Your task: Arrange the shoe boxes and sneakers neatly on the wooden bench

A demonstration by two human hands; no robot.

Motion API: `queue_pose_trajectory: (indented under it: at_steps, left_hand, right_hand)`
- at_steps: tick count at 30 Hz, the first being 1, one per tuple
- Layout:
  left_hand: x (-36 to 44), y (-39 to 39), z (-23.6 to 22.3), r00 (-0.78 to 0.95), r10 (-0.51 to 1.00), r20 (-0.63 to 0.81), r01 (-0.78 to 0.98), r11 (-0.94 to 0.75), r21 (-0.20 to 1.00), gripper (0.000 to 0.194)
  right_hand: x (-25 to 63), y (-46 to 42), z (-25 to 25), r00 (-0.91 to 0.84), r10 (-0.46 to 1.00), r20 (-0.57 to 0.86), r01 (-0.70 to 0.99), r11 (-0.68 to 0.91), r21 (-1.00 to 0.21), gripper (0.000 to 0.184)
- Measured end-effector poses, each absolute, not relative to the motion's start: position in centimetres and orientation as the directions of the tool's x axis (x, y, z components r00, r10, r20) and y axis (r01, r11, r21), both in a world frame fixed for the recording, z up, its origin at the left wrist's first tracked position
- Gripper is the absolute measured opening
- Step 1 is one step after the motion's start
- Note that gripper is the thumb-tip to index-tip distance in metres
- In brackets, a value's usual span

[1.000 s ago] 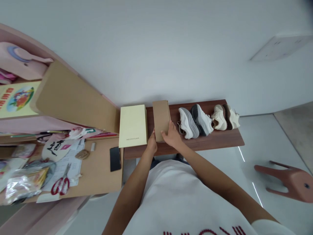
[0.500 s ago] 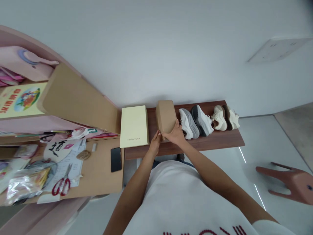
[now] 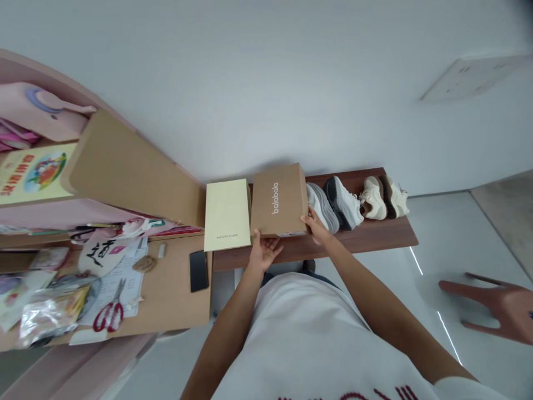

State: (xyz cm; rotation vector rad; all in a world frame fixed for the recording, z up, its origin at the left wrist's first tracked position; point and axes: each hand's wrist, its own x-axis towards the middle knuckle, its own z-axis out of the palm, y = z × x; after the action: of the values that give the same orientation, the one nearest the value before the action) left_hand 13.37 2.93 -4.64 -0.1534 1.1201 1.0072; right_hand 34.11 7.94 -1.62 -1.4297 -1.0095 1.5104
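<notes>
A brown shoebox lettered "balabala" is tilted with its broad face up, between a cream box and a pair of grey-white sneakers. At its front left corner, my left hand has the thumb on the face and the fingers along the front edge. My right hand grips the front right corner, thumb on top. The cream box, marked "MEIZHIYUAN", lies flat to the left. Right of the shoebox stand the grey-white sneakers, the nearer one partly covered, and beige-brown shoes.
The boxes and shoes are on a narrow dark wooden shelf against the wall. At left, a desk holds a black phone, red-handled scissors and papers. A brown stool stands on the floor at right.
The shoebox has turned from its narrow side to its broad lettered face. My right hand has shifted to its right corner and my left hand has moved slightly left.
</notes>
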Motion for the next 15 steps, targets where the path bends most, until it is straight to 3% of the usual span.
queue_pose_trajectory:
  at_steps: [4,10,15]
  left_hand:
    - [13.7,3.0,-5.0,0.025,0.584,-0.811,-0.775,0.524,0.353,0.040]
    - [14.6,2.9,-6.9,-0.061,0.544,-0.837,-0.780,0.497,0.380,0.030]
    - [15.3,3.0,-8.3,-0.118,0.523,-0.844,-0.769,0.490,0.411,0.024]
  right_hand:
    - [34.8,7.9,-2.7,-0.091,0.914,-0.395,-0.180,-0.405,-0.896,0.071]
    - [35.0,7.2,-4.7,-0.054,0.809,-0.586,-0.060,-0.588,-0.807,0.061]
    - [33.8,6.2,-6.5,0.060,0.676,-0.735,-0.124,-0.725,-0.677,0.063]
